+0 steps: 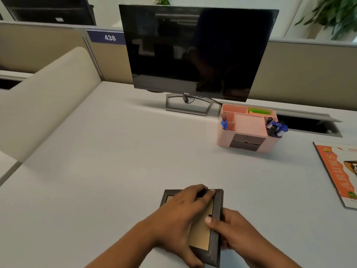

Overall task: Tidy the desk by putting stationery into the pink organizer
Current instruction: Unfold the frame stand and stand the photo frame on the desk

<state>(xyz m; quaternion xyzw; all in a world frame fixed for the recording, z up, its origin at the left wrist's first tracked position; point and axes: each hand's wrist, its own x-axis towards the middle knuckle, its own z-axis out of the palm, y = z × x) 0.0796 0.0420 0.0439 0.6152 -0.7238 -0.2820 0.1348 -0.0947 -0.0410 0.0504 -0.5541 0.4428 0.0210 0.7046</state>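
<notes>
A dark picture frame [216, 219] with a tan cardboard back lies face down near the front edge of the desk. My left hand [181, 211] lies across its back, fingers reaching the far edge by a small black clip. My right hand [229, 229] grips the frame's right edge, thumb on top. The pink organizer [224, 136] stands at the back right, below the monitor. It holds blue and black markers [276, 127] on the right, blue pens [224, 123] on the left and green and orange sticky notes [258, 112] at the back.
A dark monitor [197, 51] on a stand sits at the back centre. An orange book [340, 171] lies at the right edge. A cable slot [309, 124] opens behind the organizer. Beige partitions bound the desk at back and left.
</notes>
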